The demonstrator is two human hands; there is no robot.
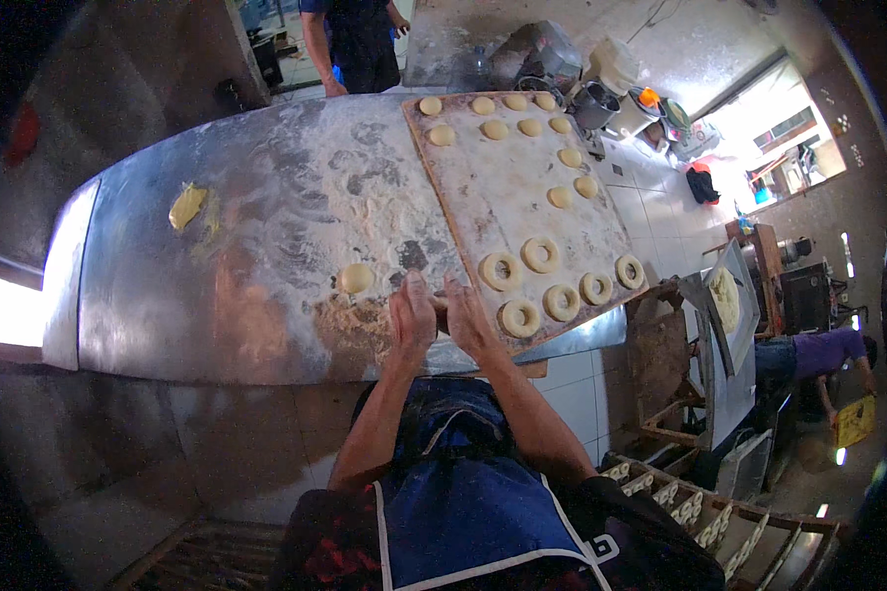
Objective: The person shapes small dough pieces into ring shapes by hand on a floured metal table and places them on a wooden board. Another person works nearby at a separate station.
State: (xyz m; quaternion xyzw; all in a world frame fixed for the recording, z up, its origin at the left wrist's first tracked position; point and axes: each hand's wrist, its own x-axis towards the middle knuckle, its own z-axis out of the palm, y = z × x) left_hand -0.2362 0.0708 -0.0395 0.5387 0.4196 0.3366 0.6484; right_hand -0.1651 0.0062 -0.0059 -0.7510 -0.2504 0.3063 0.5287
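My left hand (413,313) and my right hand (469,315) are close together over the front of the floured metal table (148,286). The fingers of both are curled in. Something small and brownish shows between them, mostly hidden, and I cannot make out what it is. Just left of my left hand lies one round dough ball (357,278). My right hand is beside the left edge of a floured board (493,217). Several dough rings (519,318) lie on its near part, and several dough balls (496,129) sit along its far and right sides.
A yellow lump (188,206) sits on the table's left part. Another person (363,44) stands beyond the far edge. Buckets (595,104) stand at the far right wall. At right are a metal-topped stand (729,384) and a person in purple (826,355) with a yellow crate (854,422).
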